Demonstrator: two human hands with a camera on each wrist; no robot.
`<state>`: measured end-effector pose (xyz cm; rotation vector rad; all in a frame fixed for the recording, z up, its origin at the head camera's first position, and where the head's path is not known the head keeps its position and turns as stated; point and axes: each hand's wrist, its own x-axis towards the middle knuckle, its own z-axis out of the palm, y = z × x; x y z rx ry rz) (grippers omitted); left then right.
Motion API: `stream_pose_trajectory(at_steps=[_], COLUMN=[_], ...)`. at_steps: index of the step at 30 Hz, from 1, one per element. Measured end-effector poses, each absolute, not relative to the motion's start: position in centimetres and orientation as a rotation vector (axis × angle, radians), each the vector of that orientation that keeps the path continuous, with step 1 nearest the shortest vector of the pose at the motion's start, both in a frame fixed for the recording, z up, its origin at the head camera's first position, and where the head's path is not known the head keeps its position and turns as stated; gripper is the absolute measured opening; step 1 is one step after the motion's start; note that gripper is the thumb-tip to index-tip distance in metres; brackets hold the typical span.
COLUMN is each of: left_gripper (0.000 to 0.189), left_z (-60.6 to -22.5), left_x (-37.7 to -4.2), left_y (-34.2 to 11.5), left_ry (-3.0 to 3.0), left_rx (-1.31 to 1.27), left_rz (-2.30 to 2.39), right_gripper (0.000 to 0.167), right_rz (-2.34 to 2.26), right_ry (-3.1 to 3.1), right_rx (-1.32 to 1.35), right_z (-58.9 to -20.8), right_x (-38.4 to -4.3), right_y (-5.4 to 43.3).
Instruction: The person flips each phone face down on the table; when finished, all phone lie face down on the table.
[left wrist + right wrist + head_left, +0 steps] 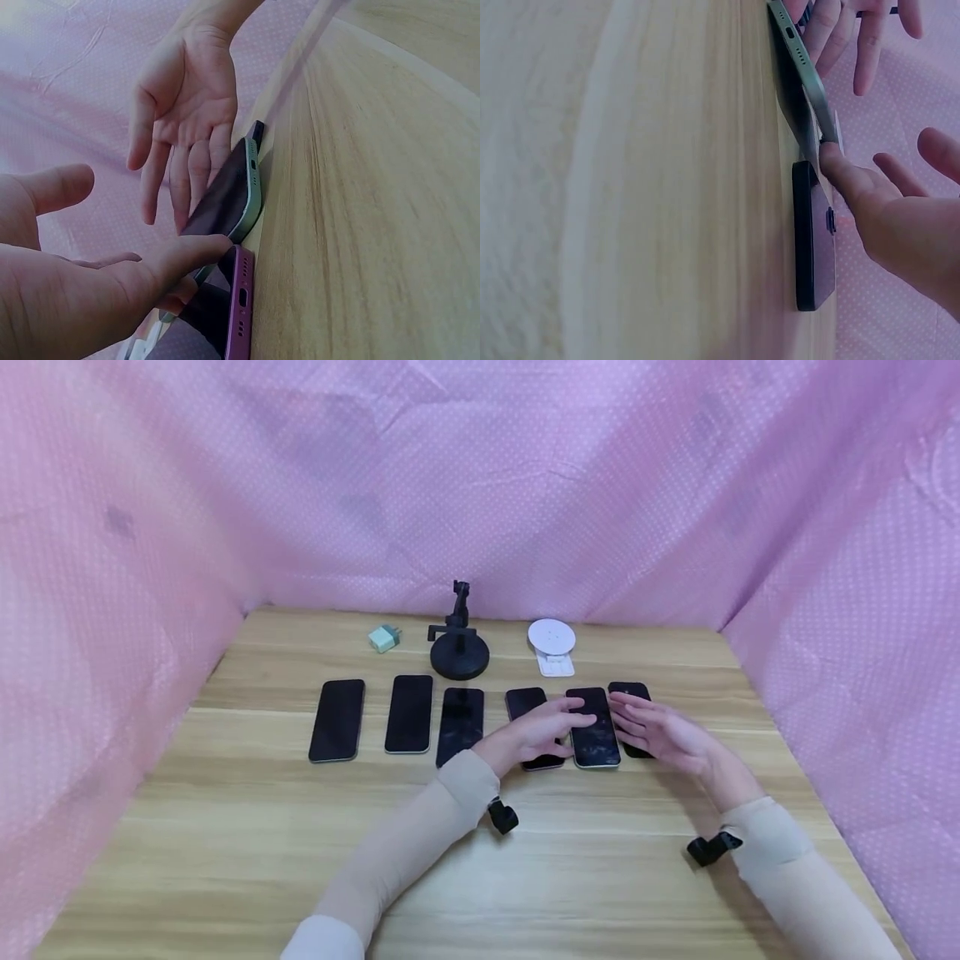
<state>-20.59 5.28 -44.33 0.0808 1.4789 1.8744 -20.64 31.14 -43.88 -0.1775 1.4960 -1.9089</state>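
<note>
A dark-screened phone with a pale green edge (596, 739) lies between my two hands in the head view. Seen from the right wrist, this green-edged phone (802, 64) tilts, its right side raised from the table. At that raised side are the straight fingertips of my right hand (671, 735). My left hand (542, 731) reaches over a purple-edged phone (240, 300), its fingers spread at the green-edged phone's left side. Partly behind my right hand lies a black phone (816, 247), back up with its camera bump showing.
Three more phones lie left of my hands: one at far left (337, 720), a second (409, 714) and a third (460, 722). Behind them stand a black phone stand (460, 658), a pale green plug adapter (384, 639) and a white round-topped stand (552, 637). Pink dotted cloth (480, 485) encloses the table.
</note>
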Motion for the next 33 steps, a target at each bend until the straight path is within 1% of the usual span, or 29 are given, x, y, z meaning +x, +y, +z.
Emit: stream_pose_trajectory(at_steps=[4,7,18,23,30,33], left_gripper=[0.072,0.072,0.072,0.072,0.071,0.071], left_z=[-44.3,-44.3,-44.3,-44.6,-45.2,-45.4], left_x=[-20.5,-20.5,-20.4,-20.7,-20.5,-20.5], left_y=[5.2,4.8,5.5,5.7,6.8,7.1], left_ry=[1.479,1.482,1.43,1.445,1.343,1.305], left_rx=[0.087,0.082,0.075,0.072,0.052,0.051], left_rz=[1.878,1.878,1.947,1.961,2.057,2.094], right_gripper=[0.046,0.042,0.046,0.045,0.058,0.056], right_rz=[-2.034,-2.097,-2.118,-2.121,-2.008,-1.988], right_ry=[1.361,1.251,1.155,1.151,1.327,1.34], right_rx=[-0.176,-0.193,-0.278,-0.233,-0.196,-0.181], right_z=[-44.4,-44.8,-44.2,-43.9,-43.8,-43.7], right_x=[-20.6,-20.6,-20.5,-20.8,-20.9,-20.9], right_y=[31.4,31.2,31.7,30.7,29.6,29.8])
